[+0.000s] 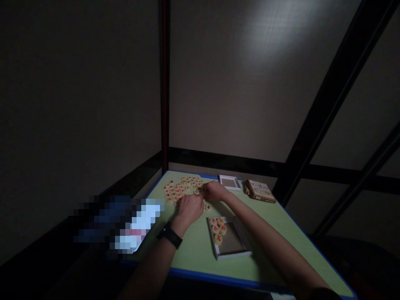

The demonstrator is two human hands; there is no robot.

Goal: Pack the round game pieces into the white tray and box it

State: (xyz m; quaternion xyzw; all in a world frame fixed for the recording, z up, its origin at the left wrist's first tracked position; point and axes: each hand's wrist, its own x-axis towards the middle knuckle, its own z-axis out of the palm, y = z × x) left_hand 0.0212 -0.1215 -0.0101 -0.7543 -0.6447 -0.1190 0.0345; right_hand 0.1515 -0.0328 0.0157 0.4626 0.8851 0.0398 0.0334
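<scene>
Round wooden Chinese chess pieces [176, 189] with red or dark characters lie spread over the far left of the green table. My left hand [191, 208], a dark watch on its wrist, reaches down among the nearest ones with curled fingers; what is under them is hidden. Just beyond it, my right hand [215, 191] has its fingers pinched together at a piece by the far side of the group. One loose piece [208, 207] lies between the hands and the near tray. Several red-marked pieces [218, 238] stand along the left side of a shallow white-rimmed tray [215, 250], below my right forearm.
A second white-rimmed tray [229, 177] lies at the table's far edge. To its right is a printed cardboard box [261, 191]. A bright, pixelated screen [140, 227] is at the left edge. The table [193, 258] has a blue rim and stands against the walls.
</scene>
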